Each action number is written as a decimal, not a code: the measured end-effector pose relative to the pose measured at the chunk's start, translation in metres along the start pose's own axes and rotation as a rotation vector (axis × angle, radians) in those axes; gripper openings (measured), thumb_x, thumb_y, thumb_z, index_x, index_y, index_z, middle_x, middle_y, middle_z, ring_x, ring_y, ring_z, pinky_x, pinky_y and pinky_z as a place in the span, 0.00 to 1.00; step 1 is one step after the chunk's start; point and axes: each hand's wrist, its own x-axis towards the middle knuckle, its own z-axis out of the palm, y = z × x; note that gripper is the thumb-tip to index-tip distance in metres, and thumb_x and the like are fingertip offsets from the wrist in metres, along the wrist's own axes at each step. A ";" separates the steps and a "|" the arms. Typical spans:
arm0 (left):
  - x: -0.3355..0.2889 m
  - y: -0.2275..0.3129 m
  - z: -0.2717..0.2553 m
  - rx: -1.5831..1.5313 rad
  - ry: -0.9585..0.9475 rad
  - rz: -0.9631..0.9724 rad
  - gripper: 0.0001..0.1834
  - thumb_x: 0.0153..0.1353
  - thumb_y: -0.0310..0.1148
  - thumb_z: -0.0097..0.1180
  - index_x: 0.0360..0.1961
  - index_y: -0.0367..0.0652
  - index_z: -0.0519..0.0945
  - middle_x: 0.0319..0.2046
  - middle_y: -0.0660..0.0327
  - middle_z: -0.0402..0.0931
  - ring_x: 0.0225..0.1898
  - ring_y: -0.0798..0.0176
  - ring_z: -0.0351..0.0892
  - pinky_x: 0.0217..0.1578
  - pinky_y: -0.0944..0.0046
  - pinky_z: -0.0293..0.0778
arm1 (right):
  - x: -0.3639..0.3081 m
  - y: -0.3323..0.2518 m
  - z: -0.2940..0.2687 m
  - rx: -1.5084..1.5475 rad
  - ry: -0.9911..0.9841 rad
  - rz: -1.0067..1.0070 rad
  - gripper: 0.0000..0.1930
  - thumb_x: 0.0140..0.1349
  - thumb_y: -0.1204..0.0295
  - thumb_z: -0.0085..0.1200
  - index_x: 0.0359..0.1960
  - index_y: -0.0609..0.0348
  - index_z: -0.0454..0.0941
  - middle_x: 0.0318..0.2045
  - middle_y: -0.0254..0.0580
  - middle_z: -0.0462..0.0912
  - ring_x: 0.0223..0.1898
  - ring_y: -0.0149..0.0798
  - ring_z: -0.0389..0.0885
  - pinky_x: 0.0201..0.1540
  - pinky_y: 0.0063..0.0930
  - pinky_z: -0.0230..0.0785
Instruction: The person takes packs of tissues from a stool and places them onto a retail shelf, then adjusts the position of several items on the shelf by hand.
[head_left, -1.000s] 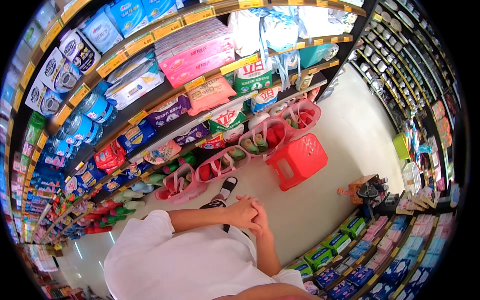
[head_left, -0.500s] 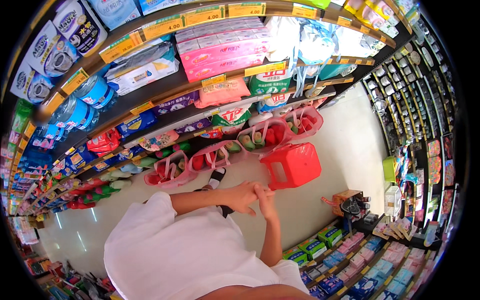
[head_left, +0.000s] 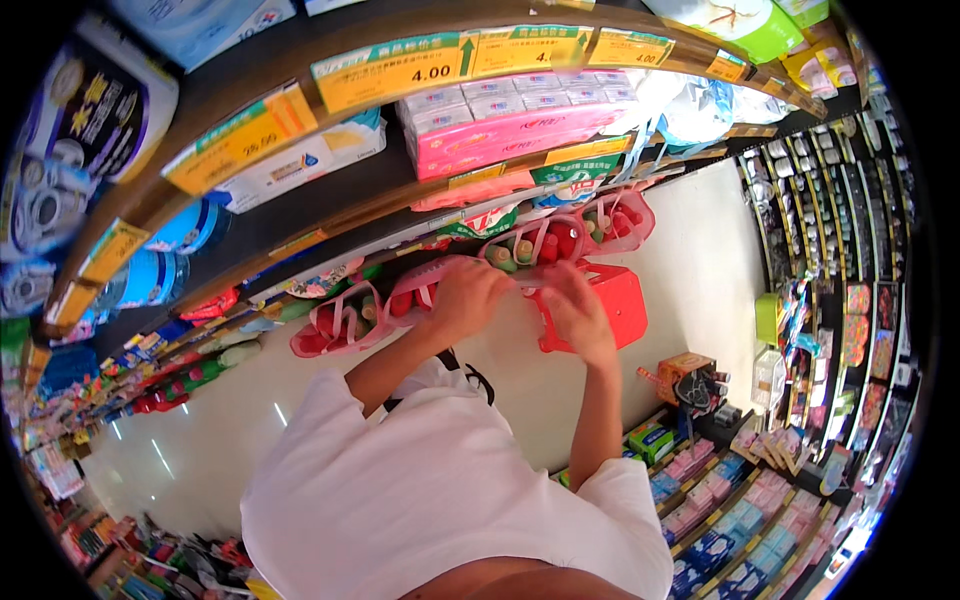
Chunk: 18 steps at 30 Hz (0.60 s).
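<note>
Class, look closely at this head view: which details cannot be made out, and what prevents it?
All in the head view:
- Left hand: blurred toward its tips; whether it touches the pink bag behind it cannot be told.
- Right hand: fingers blurred.
- Red stool: left part hidden behind the right hand.
- Light blue package: cut off by the upper edge.
- Far-right pale goods: too small.

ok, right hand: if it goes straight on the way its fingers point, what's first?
Probably the see-through pink bag of bottles by the shelf: in the head view, the right hand points up and slightly left toward it. Depth is unclear.
</note>
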 end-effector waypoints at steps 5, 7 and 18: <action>0.025 0.013 -0.071 -0.010 0.411 0.021 0.19 0.61 0.32 0.56 0.51 0.35 0.73 0.46 0.49 0.74 0.48 0.45 0.72 0.51 0.51 0.67 | 0.059 -0.047 -0.001 0.044 0.217 -0.323 0.31 0.64 0.71 0.57 0.65 0.67 0.58 0.57 0.48 0.71 0.55 0.39 0.73 0.53 0.30 0.69; 0.035 0.021 -0.086 0.065 0.587 0.034 0.24 0.62 0.31 0.56 0.57 0.32 0.69 0.52 0.44 0.70 0.53 0.42 0.69 0.55 0.50 0.64 | 0.088 -0.054 -0.005 -0.027 0.311 -0.451 0.33 0.62 0.69 0.59 0.65 0.68 0.58 0.60 0.52 0.69 0.60 0.44 0.70 0.56 0.34 0.67; 0.082 0.038 -0.101 -0.014 0.692 -0.053 0.33 0.63 0.32 0.56 0.64 0.29 0.58 0.59 0.39 0.60 0.60 0.43 0.63 0.61 0.51 0.57 | 0.152 -0.096 -0.016 -0.063 0.550 -0.697 0.36 0.53 0.64 0.67 0.60 0.70 0.65 0.48 0.50 0.78 0.52 0.40 0.75 0.52 0.30 0.68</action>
